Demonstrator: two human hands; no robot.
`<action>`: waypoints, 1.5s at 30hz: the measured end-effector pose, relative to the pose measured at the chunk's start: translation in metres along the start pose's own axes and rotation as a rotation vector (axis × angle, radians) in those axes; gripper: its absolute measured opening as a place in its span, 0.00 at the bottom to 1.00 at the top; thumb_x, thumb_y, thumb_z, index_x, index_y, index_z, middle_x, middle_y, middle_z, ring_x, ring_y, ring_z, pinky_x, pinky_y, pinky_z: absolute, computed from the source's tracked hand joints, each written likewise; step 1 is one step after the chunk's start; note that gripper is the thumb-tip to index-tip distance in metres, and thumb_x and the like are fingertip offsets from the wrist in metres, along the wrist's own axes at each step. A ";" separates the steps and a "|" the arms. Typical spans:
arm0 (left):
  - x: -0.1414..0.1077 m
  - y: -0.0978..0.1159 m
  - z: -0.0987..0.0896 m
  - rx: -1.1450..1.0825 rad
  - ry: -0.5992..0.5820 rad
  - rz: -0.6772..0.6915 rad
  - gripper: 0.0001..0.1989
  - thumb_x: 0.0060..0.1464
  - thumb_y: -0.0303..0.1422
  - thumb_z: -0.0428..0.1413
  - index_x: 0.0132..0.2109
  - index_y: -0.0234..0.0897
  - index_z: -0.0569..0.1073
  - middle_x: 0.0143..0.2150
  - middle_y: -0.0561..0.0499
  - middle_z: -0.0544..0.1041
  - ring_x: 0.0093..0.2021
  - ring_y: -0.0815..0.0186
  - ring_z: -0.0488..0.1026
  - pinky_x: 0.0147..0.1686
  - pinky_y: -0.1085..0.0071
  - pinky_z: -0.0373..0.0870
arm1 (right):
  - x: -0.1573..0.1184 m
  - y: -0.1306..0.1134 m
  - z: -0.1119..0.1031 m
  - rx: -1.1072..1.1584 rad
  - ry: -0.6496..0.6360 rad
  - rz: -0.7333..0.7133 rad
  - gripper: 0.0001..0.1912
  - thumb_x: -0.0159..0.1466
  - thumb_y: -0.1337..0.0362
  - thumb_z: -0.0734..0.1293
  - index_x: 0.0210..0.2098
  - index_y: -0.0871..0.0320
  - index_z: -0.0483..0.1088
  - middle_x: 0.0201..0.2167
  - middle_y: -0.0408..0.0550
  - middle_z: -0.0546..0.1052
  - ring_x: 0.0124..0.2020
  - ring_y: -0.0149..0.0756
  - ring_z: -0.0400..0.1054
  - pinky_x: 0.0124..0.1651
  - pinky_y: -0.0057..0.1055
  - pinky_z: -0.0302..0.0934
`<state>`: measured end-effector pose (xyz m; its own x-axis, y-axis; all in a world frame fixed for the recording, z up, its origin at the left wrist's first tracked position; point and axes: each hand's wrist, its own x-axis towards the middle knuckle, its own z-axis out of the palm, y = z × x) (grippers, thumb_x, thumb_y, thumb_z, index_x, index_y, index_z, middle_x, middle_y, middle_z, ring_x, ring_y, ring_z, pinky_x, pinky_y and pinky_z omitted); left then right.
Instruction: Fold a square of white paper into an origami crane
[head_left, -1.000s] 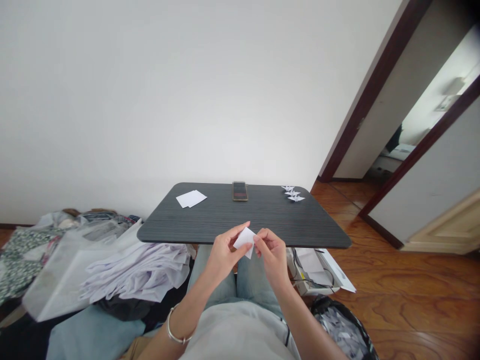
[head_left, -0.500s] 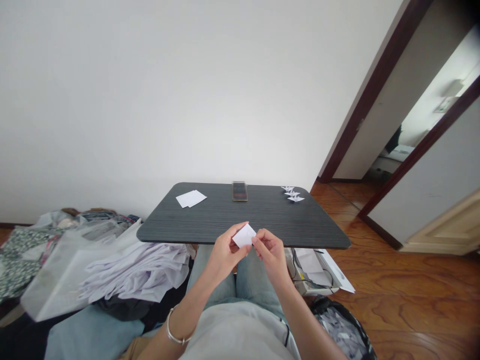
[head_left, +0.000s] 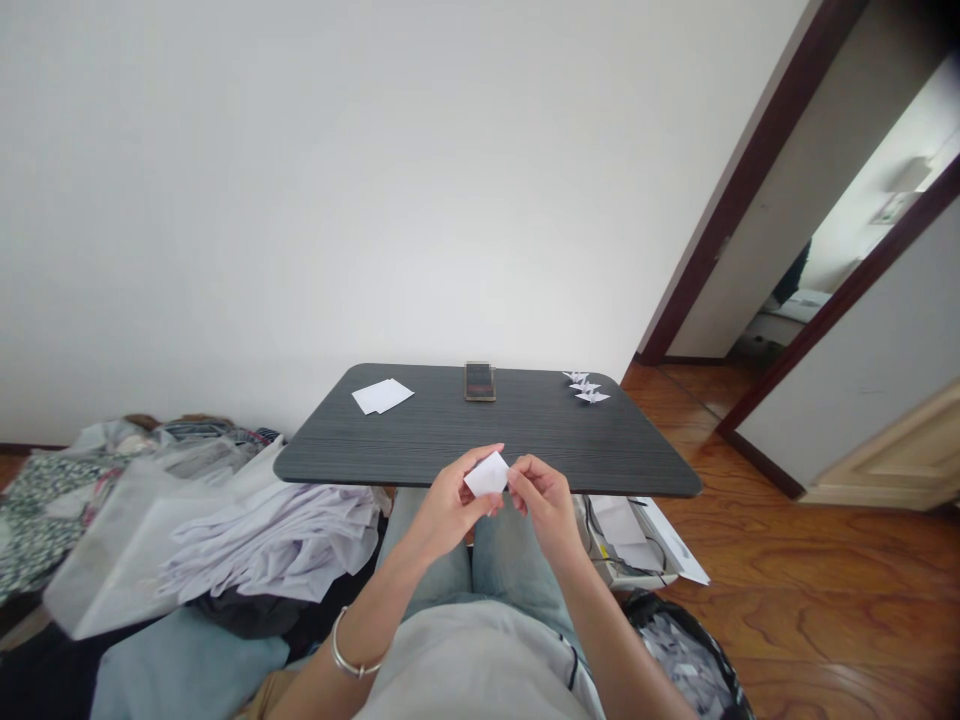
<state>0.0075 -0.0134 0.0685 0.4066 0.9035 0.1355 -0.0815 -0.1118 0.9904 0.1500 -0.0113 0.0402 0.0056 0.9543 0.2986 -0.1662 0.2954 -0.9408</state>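
Observation:
Between my two hands, over the near edge of the dark table (head_left: pixel 420 440), is a small folded piece of white paper (head_left: pixel 487 474). My left hand (head_left: pixel 450 505) grips its left and lower side, thumb in front and fingers behind. At the paper's right corner, the thumb and forefinger of my right hand (head_left: pixel 541 492) are pinched together. Several white folded paper cranes (head_left: pixel 589 388) stand in a row at the table's far right. Flat white paper sheets (head_left: pixel 382 396) overlap at the far left of the table.
A phone (head_left: pixel 480 382) lies at the table's back middle. Clothes (head_left: pixel 277 545) are heaped at the left. A white box with cables (head_left: pixel 626 545) sits below the table's right side, near a black bag of paper scraps (head_left: pixel 686 650). A doorway opens at the right.
The paper has tilted slightly, and its right corner now looks more folded in. My right fingers have shifted a little to the right. My left hand stays on the paper.

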 end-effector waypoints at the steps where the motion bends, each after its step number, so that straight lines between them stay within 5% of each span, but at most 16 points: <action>1: 0.000 0.000 -0.001 -0.010 -0.002 -0.006 0.27 0.45 0.27 0.56 0.55 0.36 0.62 0.33 0.51 0.72 0.29 0.69 0.69 0.32 0.73 0.67 | 0.000 0.000 0.000 -0.005 -0.007 0.007 0.12 0.57 0.59 0.64 0.21 0.58 0.63 0.14 0.37 0.62 0.15 0.24 0.53 0.18 0.23 0.47; 6: 0.003 -0.008 -0.006 -0.022 -0.018 -0.028 0.28 0.47 0.30 0.56 0.56 0.34 0.61 0.31 0.50 0.74 0.28 0.69 0.70 0.30 0.74 0.65 | 0.004 0.002 -0.004 -0.033 -0.084 0.057 0.13 0.55 0.58 0.66 0.20 0.58 0.63 0.14 0.38 0.64 0.14 0.24 0.54 0.17 0.23 0.48; 11: 0.004 -0.011 -0.010 0.038 0.030 -0.027 0.24 0.55 0.36 0.49 0.57 0.32 0.60 0.28 0.47 0.77 0.27 0.68 0.71 0.26 0.74 0.64 | 0.005 0.000 -0.006 -0.035 -0.005 0.048 0.13 0.54 0.57 0.66 0.20 0.58 0.62 0.12 0.36 0.61 0.13 0.23 0.51 0.16 0.22 0.46; 23: 0.001 -0.012 -0.010 0.007 0.012 -0.052 0.30 0.48 0.31 0.56 0.58 0.33 0.57 0.29 0.47 0.77 0.30 0.66 0.74 0.31 0.72 0.68 | 0.004 0.002 -0.004 -0.045 0.052 0.010 0.12 0.56 0.58 0.65 0.21 0.58 0.63 0.12 0.36 0.60 0.14 0.24 0.50 0.16 0.22 0.46; 30: 0.002 -0.005 -0.001 0.047 0.171 -0.018 0.27 0.45 0.31 0.59 0.53 0.33 0.63 0.36 0.46 0.77 0.30 0.67 0.73 0.27 0.75 0.67 | -0.002 -0.005 0.004 -0.043 0.039 0.041 0.12 0.57 0.58 0.65 0.22 0.58 0.62 0.12 0.35 0.60 0.13 0.24 0.51 0.17 0.23 0.45; 37: 0.002 -0.004 0.000 0.077 0.205 0.057 0.26 0.44 0.29 0.59 0.52 0.33 0.63 0.36 0.48 0.76 0.34 0.66 0.73 0.35 0.72 0.69 | -0.001 -0.008 0.008 -0.078 -0.005 0.035 0.10 0.57 0.62 0.64 0.22 0.58 0.62 0.13 0.35 0.60 0.14 0.24 0.51 0.19 0.23 0.46; 45: 0.002 -0.004 -0.001 -0.077 0.154 -0.074 0.27 0.42 0.29 0.60 0.52 0.30 0.63 0.38 0.43 0.77 0.34 0.64 0.75 0.38 0.66 0.71 | -0.001 0.003 0.003 -0.105 0.034 0.015 0.11 0.57 0.61 0.63 0.22 0.58 0.63 0.13 0.36 0.61 0.14 0.24 0.52 0.19 0.23 0.47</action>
<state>0.0080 -0.0105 0.0644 0.2700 0.9615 0.0505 -0.1281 -0.0161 0.9916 0.1467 -0.0119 0.0375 0.0379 0.9591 0.2807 -0.0619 0.2826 -0.9572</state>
